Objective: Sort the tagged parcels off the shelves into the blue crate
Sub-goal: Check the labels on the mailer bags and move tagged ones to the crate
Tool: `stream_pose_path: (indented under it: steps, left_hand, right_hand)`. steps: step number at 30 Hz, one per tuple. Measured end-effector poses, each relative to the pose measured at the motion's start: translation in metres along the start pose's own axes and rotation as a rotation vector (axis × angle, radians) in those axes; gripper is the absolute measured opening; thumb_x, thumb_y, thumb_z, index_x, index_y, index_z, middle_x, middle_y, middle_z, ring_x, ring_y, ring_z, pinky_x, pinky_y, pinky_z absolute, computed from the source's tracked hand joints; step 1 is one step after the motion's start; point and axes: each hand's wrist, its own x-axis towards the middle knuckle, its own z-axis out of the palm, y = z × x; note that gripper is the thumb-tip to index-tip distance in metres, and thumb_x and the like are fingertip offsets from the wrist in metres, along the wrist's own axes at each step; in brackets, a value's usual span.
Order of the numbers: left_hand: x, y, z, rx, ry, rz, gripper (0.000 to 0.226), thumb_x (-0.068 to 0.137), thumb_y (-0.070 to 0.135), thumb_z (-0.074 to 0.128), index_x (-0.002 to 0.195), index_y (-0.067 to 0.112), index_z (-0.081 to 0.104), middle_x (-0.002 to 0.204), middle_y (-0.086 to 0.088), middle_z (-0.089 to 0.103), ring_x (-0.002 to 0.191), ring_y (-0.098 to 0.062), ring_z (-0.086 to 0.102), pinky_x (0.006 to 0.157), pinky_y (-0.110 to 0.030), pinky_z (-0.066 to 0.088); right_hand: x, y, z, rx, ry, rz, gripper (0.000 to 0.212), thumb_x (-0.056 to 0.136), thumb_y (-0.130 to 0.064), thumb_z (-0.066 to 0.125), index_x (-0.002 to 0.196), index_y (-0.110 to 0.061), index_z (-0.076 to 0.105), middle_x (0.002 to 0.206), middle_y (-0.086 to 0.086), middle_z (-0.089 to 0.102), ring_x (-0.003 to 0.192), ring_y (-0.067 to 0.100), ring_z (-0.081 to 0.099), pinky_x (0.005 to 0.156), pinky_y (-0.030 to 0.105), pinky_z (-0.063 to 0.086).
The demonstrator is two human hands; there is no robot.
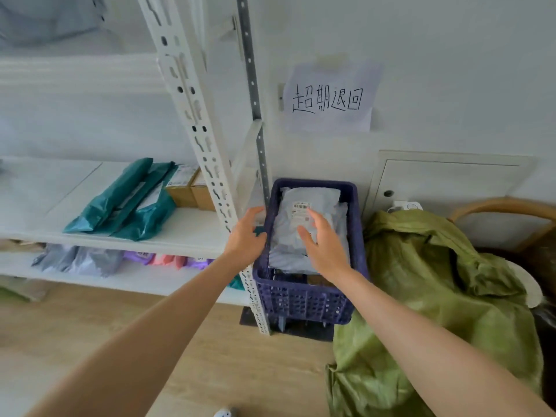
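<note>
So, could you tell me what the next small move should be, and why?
Probably draw the left hand and right hand back, then reach for the teal parcels on the shelf: the grey parcel already lies in the blue crate, and both hands look open.

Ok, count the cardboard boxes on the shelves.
2. Both sit side by side on the middle shelf, right of the teal mailer bags: the left cardboard box, the right cardboard box partly behind the upright. More may be hidden.
</note>
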Motion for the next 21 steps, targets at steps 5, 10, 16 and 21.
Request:
stream_pose_path:
  steps: [5,10,16,21]
  left_hand:
    - [-0.007,-0.030,-0.049,0.029,0.031,0.013,0.058,0.092,0.003,0.050,0.139,0.033,0.036,0.142,-0.005,0.043,0.098,-0.017,0.051,0.074,-0.038,0.055]
    - [-0.007,-0.068,-0.106,0.052,0.029,-0.003,0.056,0.093,0.006,0.050,0.141,0.030,0.035,0.146,-0.004,0.039,0.123,-0.023,0.047,0.090,-0.044,0.051]
    - [0.002,-0.121,-0.190,0.051,0.088,-0.015,0.057,0.092,0.006,0.051,0.141,0.031,0.035,0.142,-0.004,0.045,0.120,-0.021,0.050,0.089,-0.033,0.049]
    - [0.001,-0.162,-0.247,0.040,0.079,-0.034,0.059,0.092,0.006,0.048,0.140,0.035,0.035,0.131,0.000,0.046,0.093,-0.019,0.054,0.069,-0.044,0.058]
  right_hand:
    - [0.003,-0.039,0.046,-0.036,-0.036,-0.065,0.055,0.100,-0.040,0.042,0.148,-0.018,0.026,0.153,0.000,0.033,0.138,0.015,0.034,0.112,0.033,0.030]
    - [0.010,-0.090,0.103,-0.030,-0.033,-0.109,0.050,0.100,-0.037,0.044,0.145,-0.020,0.031,0.148,-0.002,0.038,0.133,0.014,0.040,0.108,0.033,0.036]
    - [0.023,-0.145,0.179,-0.047,-0.026,-0.105,0.051,0.099,-0.036,0.044,0.145,-0.019,0.030,0.149,0.000,0.038,0.134,0.015,0.039,0.110,0.036,0.035]
    - [0.033,-0.181,0.242,-0.033,-0.038,-0.096,0.050,0.099,-0.038,0.043,0.144,-0.021,0.031,0.149,0.000,0.037,0.133,0.017,0.040,0.108,0.038,0.037]
